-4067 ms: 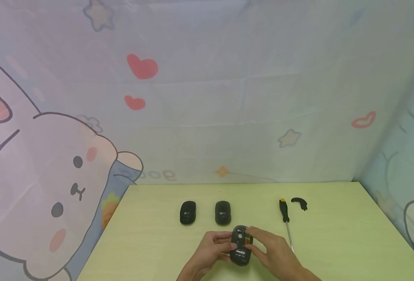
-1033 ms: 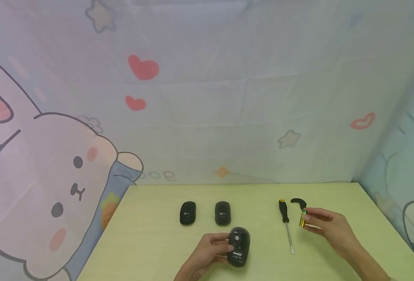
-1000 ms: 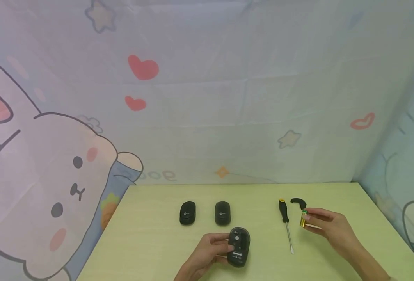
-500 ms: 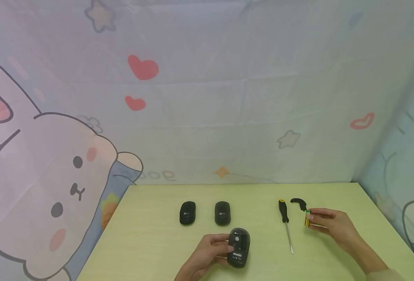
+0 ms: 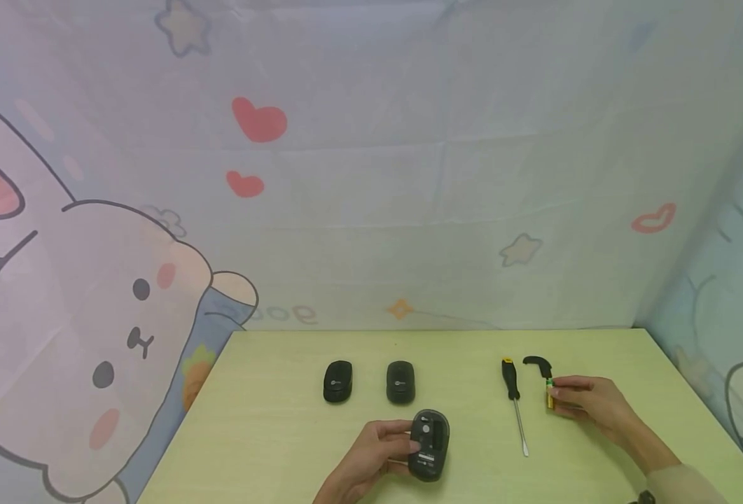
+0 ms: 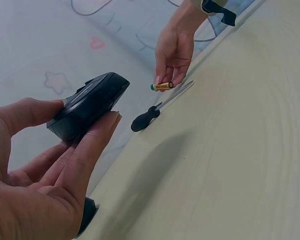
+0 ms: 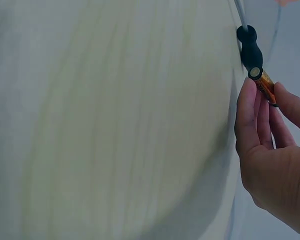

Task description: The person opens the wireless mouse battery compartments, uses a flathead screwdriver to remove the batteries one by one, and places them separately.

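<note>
A black computer mouse is held by my left hand, its underside with a dark battery slot facing the head camera. In the left wrist view, the thumb and fingers grip the mouse by its sides, above the table. My right hand pinches a gold battery with a green end between thumb and fingertips, low over the right side of the table. Just behind the battery lies a curved black cover. Whether the battery touches the table cannot be told.
Two more black mice, the left mouse and the middle mouse, sit farther back on the light wooden table. A screwdriver lies between the hands. A printed cloth hangs behind the table.
My right hand has taken the battery out of the mouse and carried it right, to just in front of the cover, lowering slightly in the last second. My left hand stays nearly still.
</note>
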The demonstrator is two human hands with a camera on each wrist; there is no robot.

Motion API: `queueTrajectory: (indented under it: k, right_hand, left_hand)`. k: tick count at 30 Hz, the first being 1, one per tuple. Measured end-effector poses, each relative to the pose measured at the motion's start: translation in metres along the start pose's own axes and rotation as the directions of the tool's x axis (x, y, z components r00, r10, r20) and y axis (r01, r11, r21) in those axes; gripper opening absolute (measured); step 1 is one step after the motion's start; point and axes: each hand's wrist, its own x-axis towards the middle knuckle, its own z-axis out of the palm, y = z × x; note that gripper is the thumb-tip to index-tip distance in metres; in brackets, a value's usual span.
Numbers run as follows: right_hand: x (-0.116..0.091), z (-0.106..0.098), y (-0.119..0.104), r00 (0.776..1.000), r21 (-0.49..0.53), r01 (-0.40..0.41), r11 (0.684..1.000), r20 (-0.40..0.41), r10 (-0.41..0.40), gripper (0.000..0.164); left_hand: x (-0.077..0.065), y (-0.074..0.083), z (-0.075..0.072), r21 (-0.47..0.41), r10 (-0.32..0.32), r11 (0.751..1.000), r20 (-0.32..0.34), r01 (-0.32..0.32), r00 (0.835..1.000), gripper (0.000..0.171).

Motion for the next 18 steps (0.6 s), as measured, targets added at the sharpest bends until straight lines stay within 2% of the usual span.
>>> queueTrajectory:
  k: [2, 11, 18]
  right_hand:
    - [0.002, 0.0, 0.0, 1.0, 0.002, -0.017, 1.0, -0.009, 0.017, 0.05]
    - [0.008, -0.003, 0.002, 0.998, -0.027, -0.032, 0.999, 0.044, 0.033, 0.045]
    - [0.012, -0.006, -0.003, 0.997, -0.105, -0.045, 0.993, 0.056, 0.051, 0.045]
  left_hand:
    - [0.0, 0.0, -0.001, 0.004, 0.001, 1.0, 0.002, -0.001, 1.0, 0.048]
    - [0.0, -0.002, 0.0, 0.004, -0.005, 1.0, -0.017, 0.005, 1.0, 0.048]
    - [0.0, -0.002, 0.001, 0.003, -0.008, 1.0, -0.013, 0.008, 1.0, 0.049]
